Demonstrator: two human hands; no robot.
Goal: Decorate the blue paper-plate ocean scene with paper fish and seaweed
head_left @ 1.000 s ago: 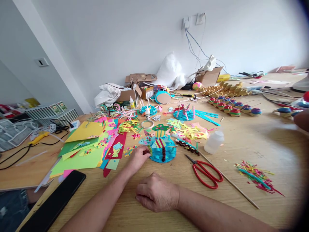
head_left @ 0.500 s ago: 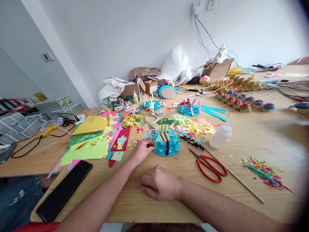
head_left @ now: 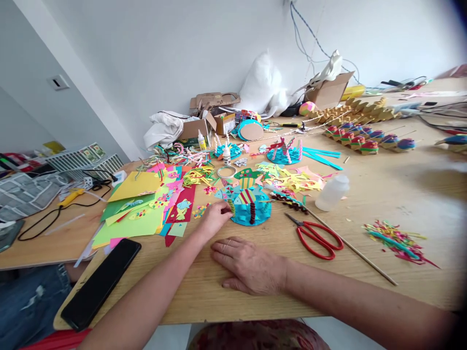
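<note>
Paper fish (head_left: 246,197), one with red and white stripes, stand over a round blue base (head_left: 260,214) on stems, one of them dark and fuzzy. At the base's left edge my left hand (head_left: 218,217) is closed, with thumb and forefinger pinching a green fuzzy stem (head_left: 231,206). My right hand (head_left: 248,265) lies flat on the table in front of the base, palm down, fingers stretched out, holding nothing. Right of the base are red-handled scissors (head_left: 317,237) and a long thin stick (head_left: 357,253).
Coloured paper sheets (head_left: 127,221) and a black phone (head_left: 102,282) lie to the left. A translucent bottle (head_left: 332,193) and a heap of paper shreds (head_left: 397,240) are at the right. Behind stand a small white glue bottle (head_left: 226,154) and another blue base (head_left: 284,154).
My right hand has opened from a loose fist and now lies flat. My left hand keeps its pinch at the base's left edge. The view has tilted down slightly.
</note>
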